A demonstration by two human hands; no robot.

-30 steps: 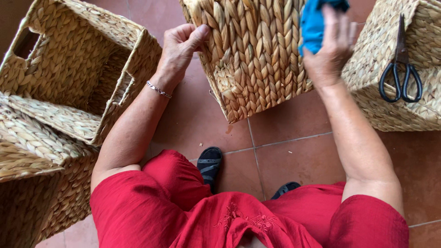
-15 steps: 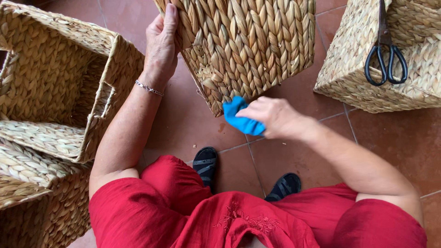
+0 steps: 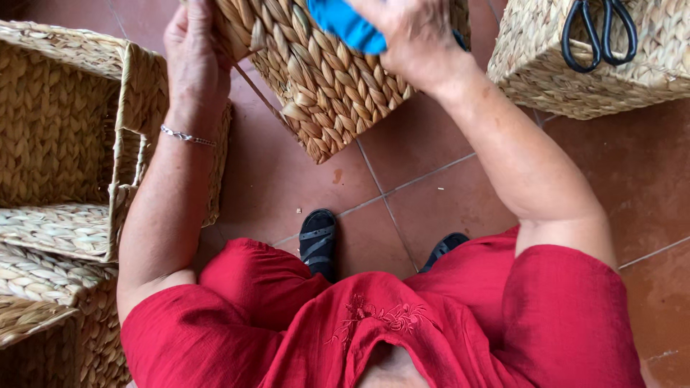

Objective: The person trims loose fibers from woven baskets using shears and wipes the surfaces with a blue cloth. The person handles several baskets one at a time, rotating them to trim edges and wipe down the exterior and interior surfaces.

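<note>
Person in a red top is standing over a tiled floor (image 3: pixel 287 187), looking straight down; two dark sandals (image 3: pixel 318 241) are showing below the hem.

Left hand (image 3: pixel 190 54) is gripping the near-left edge of a woven basket (image 3: pixel 323 86). Fingers are curling over the rim and are mostly hidden behind it, so only a firm hold on the edge can be made out, thumb side toward us. A thin bracelet (image 3: pixel 187 136) is sitting on that wrist. The basket is tilting, one lower corner pointing down toward the floor; whether that corner is touching the tiles I cannot tell. The hold looks like bracing, keeping the basket from turning while the other hand is working on its side.

Right hand (image 3: pixel 410 36) is pressing a blue cloth (image 3: pixel 345 25) against the basket's outer weave, near the top of the view. Fingers are closing around the bunched cloth, palm bearing down on it, apparently so it meets the ridges of the plaiting.

To the left, an open basket (image 3: pixel 65 122) is lying on its side, mouth toward us, with more wickerwork (image 3: pixel 43 302) stacked beneath it. To the right, another basket (image 3: pixel 575 72) is sitting upside down or closed, flat face up, serving as a shelf for a pair of black-handled scissors (image 3: pixel 600 32) resting on top, well apart from both hands.
</note>
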